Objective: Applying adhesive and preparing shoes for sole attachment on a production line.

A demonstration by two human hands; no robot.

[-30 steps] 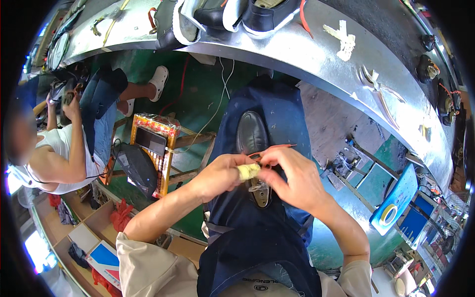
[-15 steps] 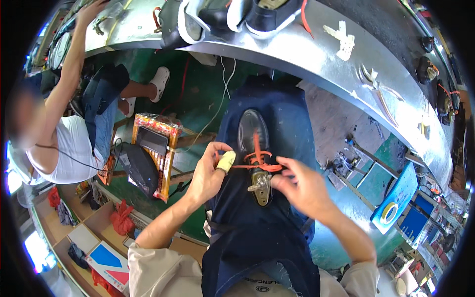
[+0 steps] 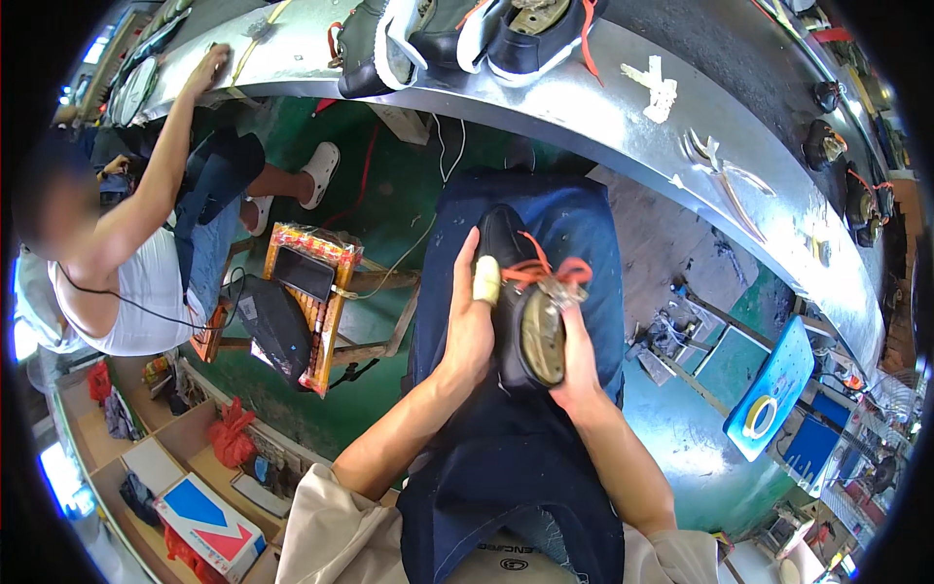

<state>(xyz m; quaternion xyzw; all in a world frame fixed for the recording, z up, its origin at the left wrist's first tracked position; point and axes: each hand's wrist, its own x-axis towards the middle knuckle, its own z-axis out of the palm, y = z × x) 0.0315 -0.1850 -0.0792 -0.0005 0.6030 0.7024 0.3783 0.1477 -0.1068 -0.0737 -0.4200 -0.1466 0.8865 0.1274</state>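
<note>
One black shoe (image 3: pixel 509 326), gripped between left hand (image 3: pixel 472 326) and right hand (image 3: pixel 578 362), above dark blue apron (image 3: pixel 508 443).
Long axis runs lengthwise along the apron, slightly skewed: toe to apron's far edge, heel to its near end. Left hand clasps the left side, nearer the toe; right hand grips the heel end's right side, fingers mostly hidden.

The metal bench (image 3: pixel 593 122) carries black shoes (image 3: pixel 512 56), whitish strips (image 3: pixel 652 90), a plier-like tool (image 3: pixel 717 167).
</note>
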